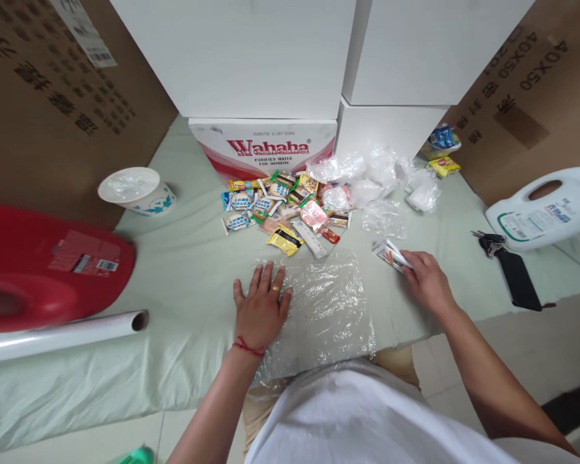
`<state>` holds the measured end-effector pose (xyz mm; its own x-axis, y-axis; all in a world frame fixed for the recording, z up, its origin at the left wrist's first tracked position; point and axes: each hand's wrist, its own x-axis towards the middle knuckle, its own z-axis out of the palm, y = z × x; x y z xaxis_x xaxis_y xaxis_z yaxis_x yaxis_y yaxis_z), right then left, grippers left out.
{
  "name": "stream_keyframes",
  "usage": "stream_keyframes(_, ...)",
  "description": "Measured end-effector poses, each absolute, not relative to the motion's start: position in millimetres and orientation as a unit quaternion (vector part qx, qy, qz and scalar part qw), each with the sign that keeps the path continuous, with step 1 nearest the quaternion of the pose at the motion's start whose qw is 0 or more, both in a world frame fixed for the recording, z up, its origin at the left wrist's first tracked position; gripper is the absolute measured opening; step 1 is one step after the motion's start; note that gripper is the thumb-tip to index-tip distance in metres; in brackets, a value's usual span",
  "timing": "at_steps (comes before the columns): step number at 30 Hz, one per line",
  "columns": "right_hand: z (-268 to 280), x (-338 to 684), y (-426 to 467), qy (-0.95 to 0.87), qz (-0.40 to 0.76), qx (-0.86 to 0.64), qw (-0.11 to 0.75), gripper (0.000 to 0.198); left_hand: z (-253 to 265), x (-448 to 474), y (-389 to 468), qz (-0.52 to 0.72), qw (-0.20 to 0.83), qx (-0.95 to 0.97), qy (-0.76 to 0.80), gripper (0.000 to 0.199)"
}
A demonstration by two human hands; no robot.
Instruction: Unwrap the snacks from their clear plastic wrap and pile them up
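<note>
My left hand (261,306) lies flat with fingers spread on the left part of a clear plastic sheet (328,303), which is spread at the table's front edge. To the right of the sheet, my right hand (428,280) pinches a small white packet (391,256) with coloured print, close above the cloth. Beyond the sheet is a heap of wrapped snacks (275,200), among them a yellow packet (285,240), a long white packet (310,238) and a pink one (314,212). Crumpled clear plastic (381,174) is piled to the right of the snacks.
A Wahaha box (275,142) and white boxes stand at the back. On the left are a paper tub (135,190), a red jug (53,264) and a white roll (62,336). On the right are a white jug (546,206), keys with a black case (517,277), and a yellow packet (444,167).
</note>
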<state>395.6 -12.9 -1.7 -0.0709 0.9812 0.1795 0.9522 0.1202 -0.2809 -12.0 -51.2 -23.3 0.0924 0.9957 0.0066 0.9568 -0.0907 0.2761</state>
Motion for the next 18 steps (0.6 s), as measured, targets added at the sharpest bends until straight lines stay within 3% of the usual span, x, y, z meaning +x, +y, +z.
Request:
stream_keyframes(4, 1.6, 397.9, -10.9, -0.691, 0.098, -0.684, 0.213, 0.047, -22.3, -8.1, -51.7, 0.078, 0.093, 0.727, 0.676, 0.055)
stream_keyframes(8, 28.1, 376.4, -5.9, -0.648, 0.269, -0.657, 0.275, 0.053, -21.8, -8.8, -51.7, 0.077, 0.094, 0.727, 0.676, 0.055)
stream_keyframes(12, 50.1, 315.1, -8.1, -0.741, 0.425, -0.482, 0.196, 0.047, -20.6, -11.9, -51.6, 0.090, 0.119, 0.720, 0.678, 0.056)
stream_keyframes(18, 42.5, 235.5, -4.4, -0.837, 0.464, -0.278, 0.084, 0.040, -20.3, -16.9, -51.7, 0.132, 0.169, 0.703, 0.679, 0.058)
